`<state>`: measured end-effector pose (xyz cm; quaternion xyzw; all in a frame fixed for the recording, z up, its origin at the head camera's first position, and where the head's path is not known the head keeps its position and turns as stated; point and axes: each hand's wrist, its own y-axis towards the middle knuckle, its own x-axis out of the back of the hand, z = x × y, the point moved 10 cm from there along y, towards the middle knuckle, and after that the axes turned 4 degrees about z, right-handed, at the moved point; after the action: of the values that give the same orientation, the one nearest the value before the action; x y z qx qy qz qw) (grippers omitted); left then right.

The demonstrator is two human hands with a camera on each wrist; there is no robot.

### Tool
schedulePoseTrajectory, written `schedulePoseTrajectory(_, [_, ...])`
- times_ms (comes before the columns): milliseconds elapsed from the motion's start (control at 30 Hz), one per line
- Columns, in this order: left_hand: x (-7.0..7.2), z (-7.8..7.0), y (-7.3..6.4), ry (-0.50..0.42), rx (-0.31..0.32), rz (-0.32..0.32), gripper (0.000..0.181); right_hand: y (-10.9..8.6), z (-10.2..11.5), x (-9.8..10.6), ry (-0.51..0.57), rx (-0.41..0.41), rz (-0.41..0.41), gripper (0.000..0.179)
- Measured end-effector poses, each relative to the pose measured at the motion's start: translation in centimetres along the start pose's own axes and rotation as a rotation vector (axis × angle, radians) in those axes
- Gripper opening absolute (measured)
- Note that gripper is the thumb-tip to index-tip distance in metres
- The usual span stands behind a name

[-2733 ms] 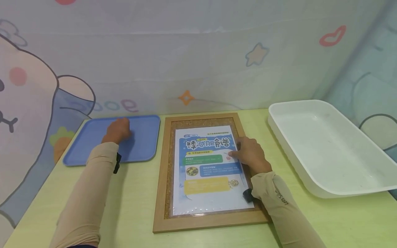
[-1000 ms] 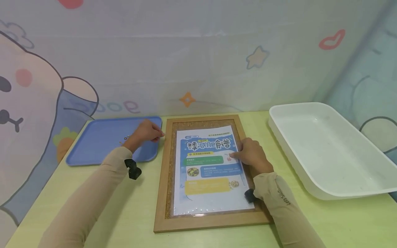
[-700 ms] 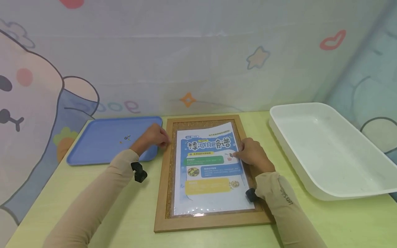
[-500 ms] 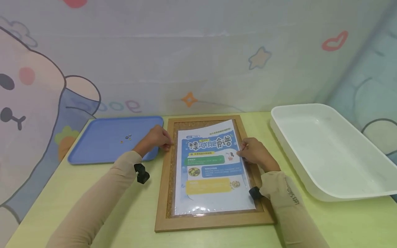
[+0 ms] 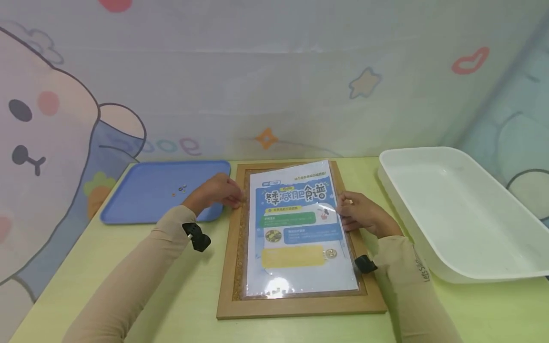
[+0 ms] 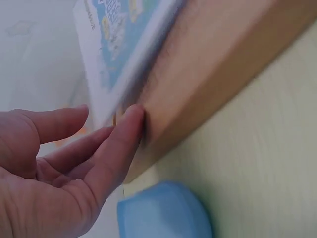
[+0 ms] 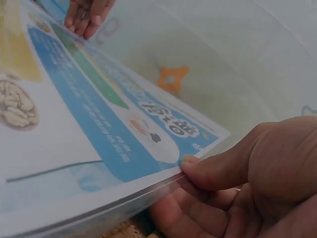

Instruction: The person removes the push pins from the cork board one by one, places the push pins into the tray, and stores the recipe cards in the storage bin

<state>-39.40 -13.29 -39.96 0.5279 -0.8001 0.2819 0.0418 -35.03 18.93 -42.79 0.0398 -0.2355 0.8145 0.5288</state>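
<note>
In the head view a laminated sheet (image 5: 296, 233) with a blue printed panel lies over a wood-framed cork board (image 5: 302, 310). Its top edge is raised, the right corner higher. My right hand (image 5: 364, 214) pinches its right edge, thumb (image 7: 213, 171) on the print and fingers beneath, as the right wrist view shows. My left hand (image 5: 219, 191) is at the board's left side. In the left wrist view its fingertips (image 6: 132, 116) are right at the frame's edge (image 6: 198, 94). The thumb stands apart from them, near the sheet's raised corner (image 6: 101, 111).
A blue tray (image 5: 141, 190) holding several tiny pieces (image 5: 182, 189) is at the back left. On the right stands a deep white tub (image 5: 467, 214). A printed cloth backdrop (image 5: 257, 71) rises behind the pale green table (image 5: 188, 295).
My left hand has come from the blue tray rightward to the board's left side. My right hand has lifted the sheet's right edge, and its top now tilts up off the cork.
</note>
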Motion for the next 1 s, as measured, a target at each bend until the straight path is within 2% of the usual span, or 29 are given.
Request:
schedulePoseTrajectory(200, [-0.9,0.5,-0.1,-0.184,0.035,0.054,0.042,0.2,-0.4,0.5,0.074,0.012,0.009,0.009])
schedulePoseTrajectory(333, [-1.8,1.2,-0.3,-0.374,0.052,0.109,0.046,0.1,-0.2,0.7,0.087,-0.003,-0.006,0.008])
schedulePoseTrajectory(467, [-2.8,1.3,-0.6,-0.492,0.049,0.155,0.056,0.0,-0.2,1.1,0.106,-0.022,-0.023,0.007])
schedulePoseTrajectory(667, [-3.6,1.0,-0.8,-0.541,0.03,0.164,0.073,-0.3,0.0,1.0,0.154,-0.008,0.0,0.007])
schedulePoseTrajectory(867, [-3.8,1.1,-0.9,-0.535,0.036,0.156,0.077,-0.4,0.4,1.0,0.172,0.014,0.013,0.007])
schedulePoseTrajectory(1000, [-3.8,1.0,-0.9,-0.542,0.027,0.154,0.077,-0.4,0.5,1.4,0.161,0.022,0.006,0.016])
